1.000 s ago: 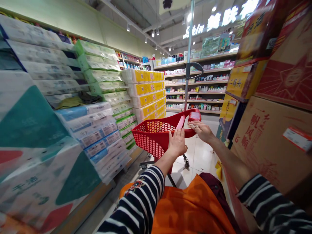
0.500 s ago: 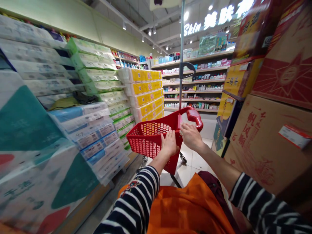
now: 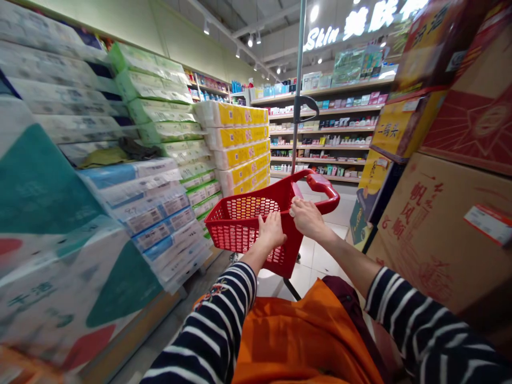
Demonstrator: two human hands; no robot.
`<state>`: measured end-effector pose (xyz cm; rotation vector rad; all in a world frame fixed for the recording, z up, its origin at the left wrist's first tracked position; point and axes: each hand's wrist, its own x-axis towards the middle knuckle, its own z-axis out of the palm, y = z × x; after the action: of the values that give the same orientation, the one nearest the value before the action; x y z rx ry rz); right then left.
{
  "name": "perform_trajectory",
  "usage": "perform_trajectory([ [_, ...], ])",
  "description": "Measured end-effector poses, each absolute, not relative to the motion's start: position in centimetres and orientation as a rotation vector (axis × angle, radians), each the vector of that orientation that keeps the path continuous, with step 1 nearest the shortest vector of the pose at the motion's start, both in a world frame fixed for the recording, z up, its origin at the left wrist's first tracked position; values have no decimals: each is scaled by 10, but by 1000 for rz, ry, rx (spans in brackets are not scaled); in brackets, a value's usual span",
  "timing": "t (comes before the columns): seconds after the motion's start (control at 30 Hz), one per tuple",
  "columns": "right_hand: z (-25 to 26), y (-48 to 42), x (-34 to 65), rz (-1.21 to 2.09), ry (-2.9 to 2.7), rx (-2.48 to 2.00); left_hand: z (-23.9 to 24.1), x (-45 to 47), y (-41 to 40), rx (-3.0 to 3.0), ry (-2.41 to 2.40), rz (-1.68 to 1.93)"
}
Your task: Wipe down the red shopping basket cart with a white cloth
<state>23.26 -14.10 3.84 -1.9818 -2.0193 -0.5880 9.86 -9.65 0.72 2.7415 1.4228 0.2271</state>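
A red plastic shopping cart (image 3: 240,229) with a perforated basket stands in front of me, its looped handle at the right end. My left hand (image 3: 271,230) is closed over the near rim of the basket, fingers hooked inward. Close beside it, my right hand (image 3: 307,217) grips the same rim nearer the handle (image 3: 328,198). A grey upright pole (image 3: 299,69) with a dark hooked bracket (image 3: 307,109) rises behind the cart's handle end. The inside of the basket is partly hidden by its near wall.
Stacked tissue packs (image 3: 156,208) and yellow-wrapped paper rolls (image 3: 244,144) line the left side. Cardboard cartons (image 3: 444,229) are piled high on the right. Shelves of skin-care goods (image 3: 336,125) stand across the back. White floor tiles (image 3: 320,261) show beyond the cart.
The cart has turned slightly, its handle end shifting right and its front end a little left. Both hands stay on the rim and have moved slightly left in view.
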Motion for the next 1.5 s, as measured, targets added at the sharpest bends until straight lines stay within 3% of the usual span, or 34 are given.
perform_trajectory([
  [0.2, 44, -142, 270, -692, -1765, -2101, -5, 86, -77, 2586, 1542, 175],
  [0.4, 18, -133, 235, -628, -1995, -1973, -16, 79, -77, 2665, 1520, 99],
  [0.67, 34, -128, 266, -683, -1764, -2125, -18, 74, -83, 2627, 1480, 107],
  [0.97, 16, -119, 227, -665, -2046, -1999, -15, 64, -82, 2582, 1457, 108],
  [1.17, 30, -119, 265, -728, -1831, -2108, -31, 32, -71, 2440, 1744, 107],
  [1.5, 1, -105, 201, -688, -2145, -1924, -40, 20, -73, 2502, 1695, 126],
])
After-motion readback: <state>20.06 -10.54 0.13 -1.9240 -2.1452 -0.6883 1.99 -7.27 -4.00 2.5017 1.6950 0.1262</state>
